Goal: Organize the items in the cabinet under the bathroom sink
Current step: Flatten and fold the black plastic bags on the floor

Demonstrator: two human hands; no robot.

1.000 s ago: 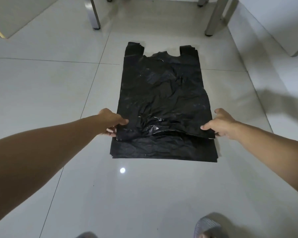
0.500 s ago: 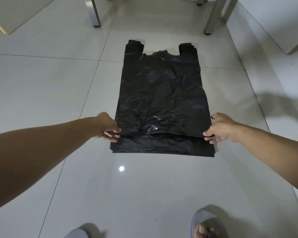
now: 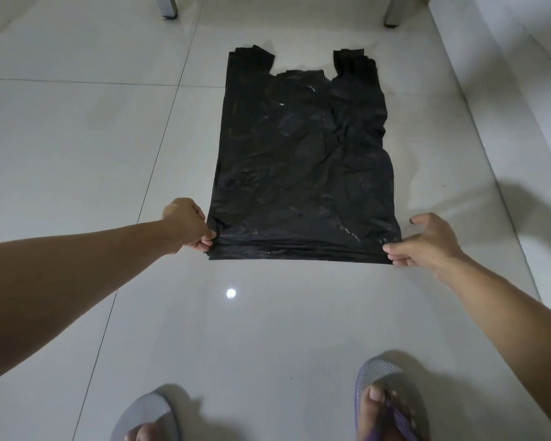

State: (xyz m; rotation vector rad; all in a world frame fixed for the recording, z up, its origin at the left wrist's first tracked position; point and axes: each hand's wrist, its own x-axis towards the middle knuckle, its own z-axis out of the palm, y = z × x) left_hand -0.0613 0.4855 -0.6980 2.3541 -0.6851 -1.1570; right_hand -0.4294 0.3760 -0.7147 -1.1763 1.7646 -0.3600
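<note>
Two hands (image 3: 185,226), two sandals (image 3: 392,399), two metal legs (image 3: 167,6), perhaps several stacked black bags (image 3: 303,160)

Both forearms are bare to the frame edge, with no sleeves, watch or rings showing on the left hand (image 3: 186,226) or the right hand (image 3: 427,241). A dark-painted thumbnail shows on the right hand. The feet wear flip-flops: a grey one (image 3: 145,412) at near left, a purple-strapped one (image 3: 392,399) with ridged grey sole at near right.
</note>
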